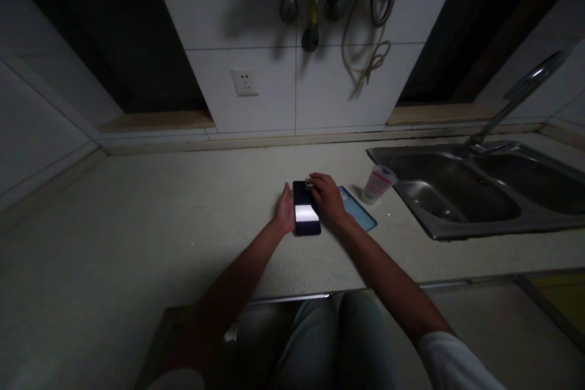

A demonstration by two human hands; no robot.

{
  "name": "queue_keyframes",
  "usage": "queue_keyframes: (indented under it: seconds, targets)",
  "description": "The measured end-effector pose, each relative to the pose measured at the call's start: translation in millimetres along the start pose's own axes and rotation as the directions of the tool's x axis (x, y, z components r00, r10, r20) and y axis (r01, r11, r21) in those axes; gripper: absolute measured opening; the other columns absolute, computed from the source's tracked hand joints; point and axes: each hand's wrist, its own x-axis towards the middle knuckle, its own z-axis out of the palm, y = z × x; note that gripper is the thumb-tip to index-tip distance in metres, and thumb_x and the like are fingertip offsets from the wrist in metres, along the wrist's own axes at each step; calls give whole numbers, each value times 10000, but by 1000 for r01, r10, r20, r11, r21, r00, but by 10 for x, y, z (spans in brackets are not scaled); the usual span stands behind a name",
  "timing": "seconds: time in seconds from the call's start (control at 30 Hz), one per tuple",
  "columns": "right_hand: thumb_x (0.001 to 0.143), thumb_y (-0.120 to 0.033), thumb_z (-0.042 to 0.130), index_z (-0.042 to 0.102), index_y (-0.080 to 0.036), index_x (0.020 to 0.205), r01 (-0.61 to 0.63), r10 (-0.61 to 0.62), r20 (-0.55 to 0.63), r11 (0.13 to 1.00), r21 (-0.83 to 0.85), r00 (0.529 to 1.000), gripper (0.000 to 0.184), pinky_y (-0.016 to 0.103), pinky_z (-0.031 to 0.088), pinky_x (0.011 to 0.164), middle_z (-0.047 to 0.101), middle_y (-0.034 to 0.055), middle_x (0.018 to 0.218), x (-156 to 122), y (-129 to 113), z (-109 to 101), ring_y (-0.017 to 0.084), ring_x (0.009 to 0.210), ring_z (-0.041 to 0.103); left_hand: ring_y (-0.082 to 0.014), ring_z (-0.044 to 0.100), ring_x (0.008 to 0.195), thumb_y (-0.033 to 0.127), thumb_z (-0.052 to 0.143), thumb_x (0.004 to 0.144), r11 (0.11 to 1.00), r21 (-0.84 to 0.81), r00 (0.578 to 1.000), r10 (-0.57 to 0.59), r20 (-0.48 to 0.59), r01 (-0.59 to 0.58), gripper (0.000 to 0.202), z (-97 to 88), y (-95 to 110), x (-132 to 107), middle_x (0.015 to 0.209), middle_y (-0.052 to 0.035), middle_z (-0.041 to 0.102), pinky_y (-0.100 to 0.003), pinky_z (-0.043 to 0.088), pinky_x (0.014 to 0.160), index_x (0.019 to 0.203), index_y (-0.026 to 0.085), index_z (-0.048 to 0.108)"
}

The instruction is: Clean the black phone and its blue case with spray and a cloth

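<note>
A dark smartphone [306, 228] lies face up on the worktop, with a bright reflection across the middle of its screen. Along its left edge is my left hand [284, 212], thumb raised and the other fingers against the phone's side, partly hidden. My right hand [328, 196] is over the upper right of the screen, its fingers pinched on a small white wipe [309, 183] that touches the glass. Just right of that hand a light blue phone case [361, 214] rests on the counter, partly covered by the wrist.
A translucent plastic cup [379, 184] with pink print stands tilted-looking beside the case. Further right are a steel double sink [439, 233] and a tap [498, 117]. A socket [245, 82] and hoses are on the tiled wall. The counter's front edge [292, 298] runs before my legs.
</note>
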Motion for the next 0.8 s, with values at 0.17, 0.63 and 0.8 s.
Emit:
queue_keyframes:
  seconds: [0.17, 0.63, 0.8]
  targets:
    - [859, -107, 563, 689, -209, 1181, 109, -103, 49, 980, -169, 994, 360, 542, 399, 1111, 620, 131, 1374, -16, 16, 27, 294, 1311, 520, -315, 699, 1005, 752, 304, 917, 999, -39, 1000, -18, 21, 19, 753, 24, -16, -11, 993, -148, 746, -458, 528, 874, 1216, 154, 652]
    - [986, -283, 541, 622, -161, 1334, 431, -350, 434, 896, -103, 830, 377, 580, 271, 1203, 576, 146, 1447, -106, -341, 59, 296, 1452, 397, -291, 713, 1003, 676, 398, 947, 956, -294, 998, -30, -64, 10, 625, -73, 11, 32, 865, -136, 744, -419, 512, 945, 953, 129, 701]
    - [1001, -336, 528, 746, -205, 1106, 413, -380, 294, 909, -57, 877, 276, 491, 426, 1089, 644, 132, 1344, -122, -330, -27, 276, 1302, 544, -301, 723, 927, 717, 354, 933, 965, -262, 999, -37, -33, 27, 689, -110, 39, 48, 816, -142, 732, -426, 546, 864, 953, 121, 698]
